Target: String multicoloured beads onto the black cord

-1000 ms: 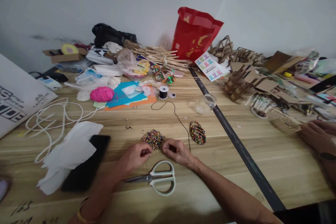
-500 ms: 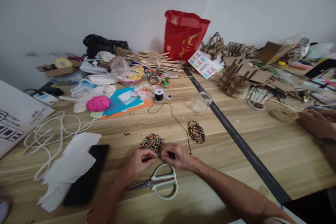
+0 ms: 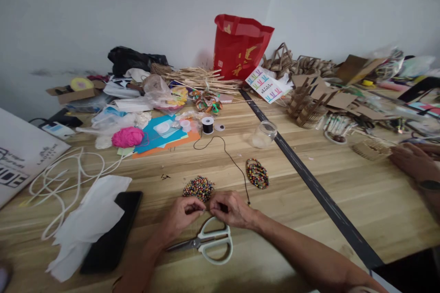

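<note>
Evidently the thin, limp black thread (image 3: 231, 159) is pinched between the closed left hand (image 3: 181, 216) and right hand (image 3: 231, 208); the small, slippery beads (image 3: 198, 187) roll easily, so a fingertip hold is judged best.

A craft workroom, with a shared hobby bench against a plain white wall.

The long wooden bench (image 3: 343, 192) is crowded with making supplies: loose coloured beads (image 3: 198, 187), a spool of black thread (image 3: 207, 125), scissors (image 3: 206, 240), pink yarn (image 3: 128, 137), sheets of coloured paper (image 3: 161, 135), a bundle of thin sticks (image 3: 202, 80), cardboard models (image 3: 305, 105) and a red paper bag (image 3: 240, 48). Another person's hand (image 3: 410, 161) works at the far right.
</note>
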The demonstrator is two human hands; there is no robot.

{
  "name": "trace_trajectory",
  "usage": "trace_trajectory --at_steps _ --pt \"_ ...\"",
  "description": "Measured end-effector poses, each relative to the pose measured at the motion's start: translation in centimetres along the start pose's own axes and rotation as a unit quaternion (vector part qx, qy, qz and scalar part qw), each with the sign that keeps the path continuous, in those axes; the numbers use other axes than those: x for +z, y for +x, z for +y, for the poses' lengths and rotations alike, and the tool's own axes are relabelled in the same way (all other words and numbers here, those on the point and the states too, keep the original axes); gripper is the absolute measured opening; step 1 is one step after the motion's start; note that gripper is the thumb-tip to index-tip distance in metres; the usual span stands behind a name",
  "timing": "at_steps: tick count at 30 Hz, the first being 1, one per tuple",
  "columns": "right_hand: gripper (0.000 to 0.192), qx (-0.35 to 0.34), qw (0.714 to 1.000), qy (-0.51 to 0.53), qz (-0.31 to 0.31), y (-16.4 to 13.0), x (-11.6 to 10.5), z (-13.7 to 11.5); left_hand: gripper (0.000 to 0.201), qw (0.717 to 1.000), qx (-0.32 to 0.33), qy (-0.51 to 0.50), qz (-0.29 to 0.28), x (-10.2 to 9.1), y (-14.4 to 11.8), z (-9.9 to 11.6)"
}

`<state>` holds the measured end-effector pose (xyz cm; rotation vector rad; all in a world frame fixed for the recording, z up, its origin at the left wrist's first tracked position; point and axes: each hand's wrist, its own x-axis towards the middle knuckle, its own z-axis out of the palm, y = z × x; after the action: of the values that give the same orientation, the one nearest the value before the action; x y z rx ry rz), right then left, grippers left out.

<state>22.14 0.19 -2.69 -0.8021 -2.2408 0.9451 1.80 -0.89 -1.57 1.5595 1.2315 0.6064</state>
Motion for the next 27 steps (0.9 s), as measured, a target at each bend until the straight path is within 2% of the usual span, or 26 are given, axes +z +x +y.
trace_trajectory --at_steps 14,27 --pt "0.007 -0.008 1.0 0.0 0.001 0.03 0.1 0.09 0.011 0.999 0.018 0.034 0.006 0.24 0.04 -0.06" --pt "0.007 -0.019 1.0 -0.009 -0.006 0.02 0.16 0.33 0.007 1.0 0.011 0.0 0.011 0.38 -0.05 0.11"
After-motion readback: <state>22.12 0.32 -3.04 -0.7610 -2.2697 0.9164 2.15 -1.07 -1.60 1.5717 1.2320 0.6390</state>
